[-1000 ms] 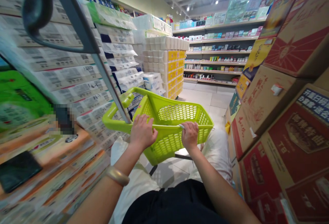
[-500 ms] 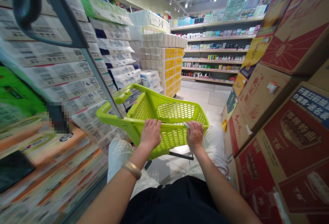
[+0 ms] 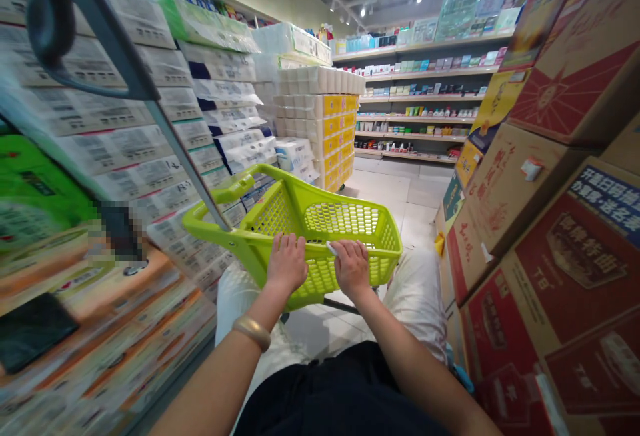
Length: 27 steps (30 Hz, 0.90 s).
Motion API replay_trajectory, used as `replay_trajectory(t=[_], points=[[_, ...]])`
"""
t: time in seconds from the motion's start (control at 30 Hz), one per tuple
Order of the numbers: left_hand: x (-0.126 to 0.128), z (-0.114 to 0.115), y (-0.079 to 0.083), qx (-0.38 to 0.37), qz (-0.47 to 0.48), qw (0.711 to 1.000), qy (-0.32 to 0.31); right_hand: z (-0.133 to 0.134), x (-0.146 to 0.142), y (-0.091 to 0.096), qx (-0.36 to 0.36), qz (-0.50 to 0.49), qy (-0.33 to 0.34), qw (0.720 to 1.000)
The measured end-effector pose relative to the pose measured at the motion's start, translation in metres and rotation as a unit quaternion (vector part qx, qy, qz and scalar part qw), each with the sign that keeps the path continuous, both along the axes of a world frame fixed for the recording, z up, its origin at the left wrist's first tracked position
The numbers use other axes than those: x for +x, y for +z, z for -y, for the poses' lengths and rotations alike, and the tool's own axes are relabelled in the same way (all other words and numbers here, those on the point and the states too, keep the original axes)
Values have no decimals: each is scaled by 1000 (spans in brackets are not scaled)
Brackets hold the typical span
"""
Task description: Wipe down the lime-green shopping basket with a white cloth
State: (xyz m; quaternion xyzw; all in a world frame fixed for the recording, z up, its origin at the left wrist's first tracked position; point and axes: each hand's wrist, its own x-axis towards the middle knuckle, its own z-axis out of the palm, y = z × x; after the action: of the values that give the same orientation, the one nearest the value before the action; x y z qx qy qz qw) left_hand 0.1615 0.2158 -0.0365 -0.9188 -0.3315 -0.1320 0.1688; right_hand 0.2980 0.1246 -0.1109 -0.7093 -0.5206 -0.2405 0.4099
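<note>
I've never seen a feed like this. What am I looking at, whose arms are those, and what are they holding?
This is a view from a camera worn on a person's head, looking forward and down, so the arms are that person's own; no machine appears. Their left hand and right hand both grip the rim of a lime-green plastic mesh shopping basket, which has a long grey metal pull handle with a dark loop grip. A small white item shows by the right hand's fingers; I can't tell what it is. They stand in a shop aisle on a pale tiled floor, between plastic-wrapped paper packs and red-printed cardboard cartons.
</note>
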Motion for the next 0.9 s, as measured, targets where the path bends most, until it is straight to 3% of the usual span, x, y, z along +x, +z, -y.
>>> replay_trajectory(t=[0.17, 0.27, 0.37, 0.53, 0.63, 0.77, 0.9], points=[[-4, -2, -1, 9, -1, 1000, 8, 35, 35, -15, 25, 6, -52, 998], [-3, 0, -1, 14, -1, 1000, 14, 44, 41, -19, 48, -18, -94, 994], [-1, 1, -1, 14, -2, 1000, 22, 32, 27, -14, 53, -46, -109, 992], [-1, 1, -3, 4, 5, 1000, 22, -13, -18, 2, 11, -30, -25, 999], [-4, -1, -3, 5, 7, 1000, 17, -24, -29, 6, -3, -19, 3, 1000], [-6, -4, -4, 7, 4, 1000, 11, -9, -11, 0, -11, 16, 12, 1000], [-6, -4, -5, 9, 6, 1000, 12, 24, 24, -11, 5, 26, -30, 999]])
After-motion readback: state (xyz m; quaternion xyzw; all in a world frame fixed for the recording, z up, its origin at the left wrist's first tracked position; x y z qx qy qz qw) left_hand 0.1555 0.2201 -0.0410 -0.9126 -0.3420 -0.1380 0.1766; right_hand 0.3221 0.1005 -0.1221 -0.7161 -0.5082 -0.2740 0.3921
